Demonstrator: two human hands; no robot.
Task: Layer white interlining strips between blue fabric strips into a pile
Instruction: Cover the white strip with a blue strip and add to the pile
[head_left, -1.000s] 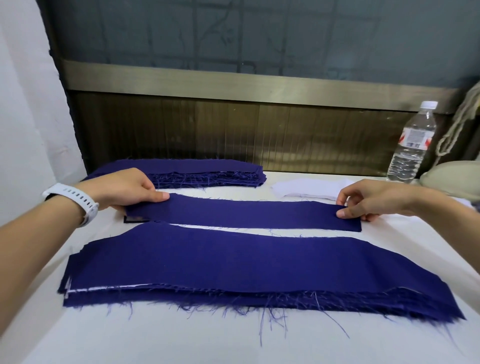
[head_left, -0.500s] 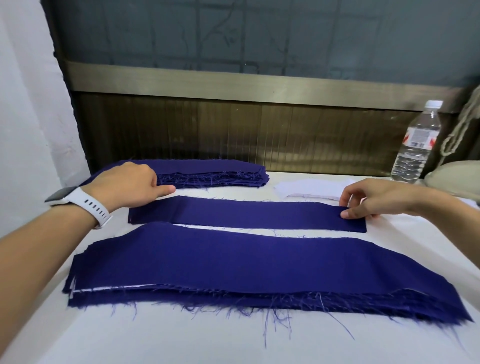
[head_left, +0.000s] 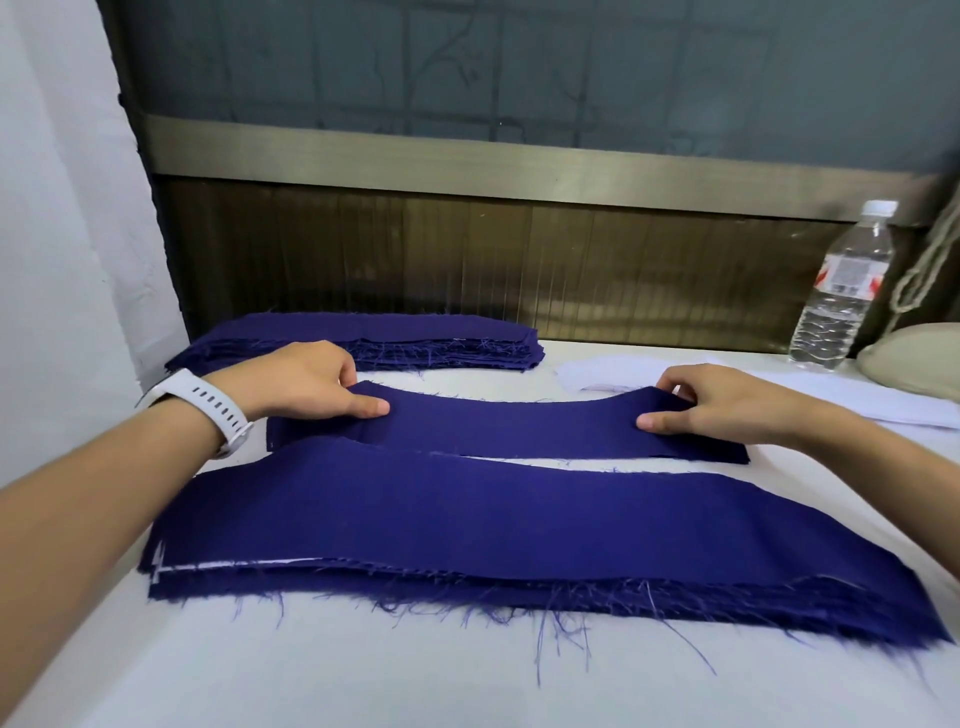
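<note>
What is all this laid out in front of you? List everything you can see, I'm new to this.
single blue strip: one, dark blue, mid-table, ends lifted slightly
near pile: one, dark blue with a white edge showing at its left, closest to the person
far stack: one, dark blue, back left by the wall
white interlining strips: count unclear, white, back right
water bottle: one, clear with white cap, far right
beige bundle: one, beige, right edge, partly out of view
table: one, white, under everything
watch: one, white, left wrist
left hand: one, pinches the strip's left end
right hand: one, pinches the strip's right end
</note>
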